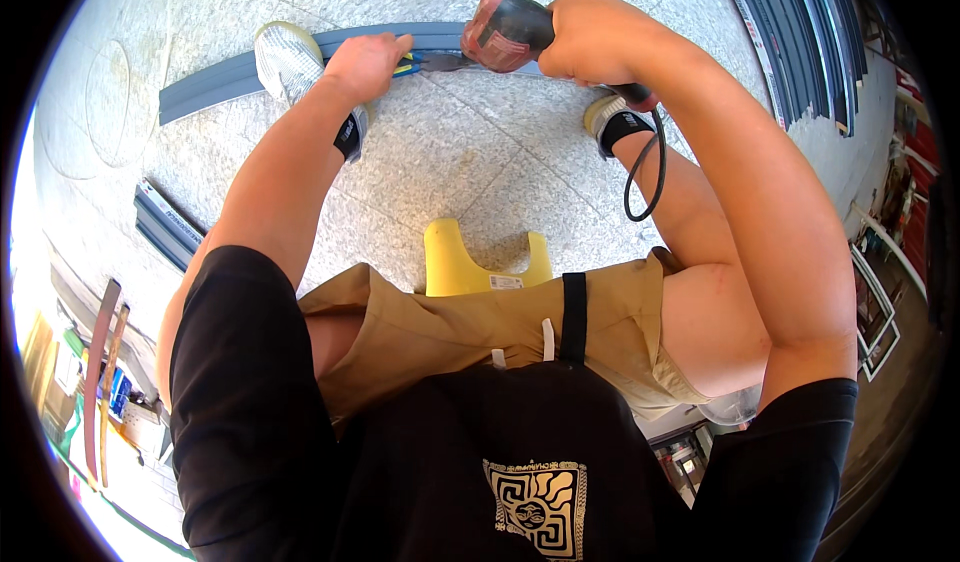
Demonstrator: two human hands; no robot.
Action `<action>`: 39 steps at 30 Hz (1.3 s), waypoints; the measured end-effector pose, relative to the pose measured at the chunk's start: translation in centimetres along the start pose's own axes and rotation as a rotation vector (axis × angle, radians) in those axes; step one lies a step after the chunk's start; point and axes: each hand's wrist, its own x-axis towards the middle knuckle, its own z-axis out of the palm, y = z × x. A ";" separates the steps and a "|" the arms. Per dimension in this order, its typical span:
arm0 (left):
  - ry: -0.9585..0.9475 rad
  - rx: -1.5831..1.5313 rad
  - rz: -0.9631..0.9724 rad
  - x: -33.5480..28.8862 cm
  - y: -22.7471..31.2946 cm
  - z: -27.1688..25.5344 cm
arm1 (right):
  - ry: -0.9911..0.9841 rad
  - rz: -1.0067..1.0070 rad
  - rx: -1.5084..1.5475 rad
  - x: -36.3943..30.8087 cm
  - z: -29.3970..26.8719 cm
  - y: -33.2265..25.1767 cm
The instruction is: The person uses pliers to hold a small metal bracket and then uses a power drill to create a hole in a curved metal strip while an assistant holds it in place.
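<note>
My right hand (590,34) grips a red and black power drill (505,30), its bit end pointing left at a long grey metal profile (230,77) lying on the stone floor. My left hand (368,62) presses down on that profile just left of the drill tip, with a small yellow and blue object (405,65) under its fingers. A black cord (650,167) loops down from the drill past my right forearm. My left shoe (285,60) rests on the profile; the right shoe (612,117) sits on the floor under my right wrist.
A yellow plastic stool (460,262) shows between my knees. A second short grey profile (165,227) lies on the floor at left. Several dark long profiles (800,32) are stacked at the upper right. Frames lean at the right edge (875,312).
</note>
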 end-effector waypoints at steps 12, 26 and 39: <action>-0.059 0.059 -0.042 0.3 0.3 -0.2 | 0.076 -0.014 0.057 -1.3 -1.1 0.8; -0.042 0.027 -0.046 -0.3 1.1 -0.3 | 0.458 0.055 0.166 -22.4 -6.4 4.6; 0.008 0.083 -0.048 -0.2 1.1 0.7 | 0.452 -0.082 0.096 -24.5 -0.9 4.7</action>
